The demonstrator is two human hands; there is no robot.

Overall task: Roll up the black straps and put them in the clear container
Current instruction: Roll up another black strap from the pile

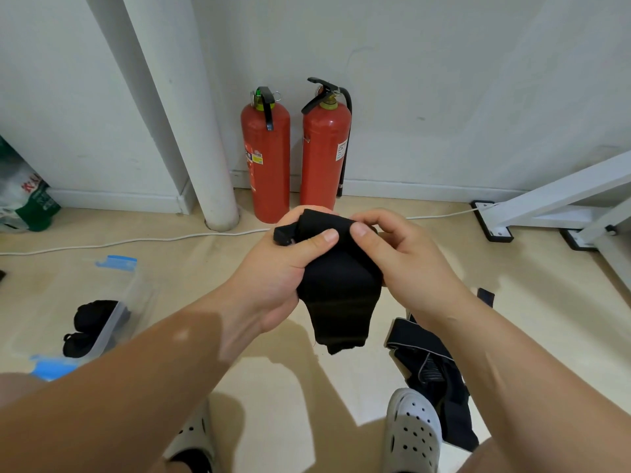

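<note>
A wide black strap [338, 285] is held up in front of me, partly rolled at its top, its loose end hanging down. My left hand [283, 268] grips its left side with the thumb on top. Opposite, my right hand [406, 257] pinches the right side of the roll. On the floor at the left lies the clear container [112, 322] with blue clips, and rolled black straps [90, 322] are inside it. More loose black straps [430, 367] lie on the floor at the right, beside my foot.
Two red fire extinguishers [266, 158] stand against the wall ahead, next to a white pipe [205, 131]. A white cable [136, 240] runs across the floor. A white table frame [560, 203] is at the right, a green bag [24, 199] at the far left. My white clogs [411, 431] are below.
</note>
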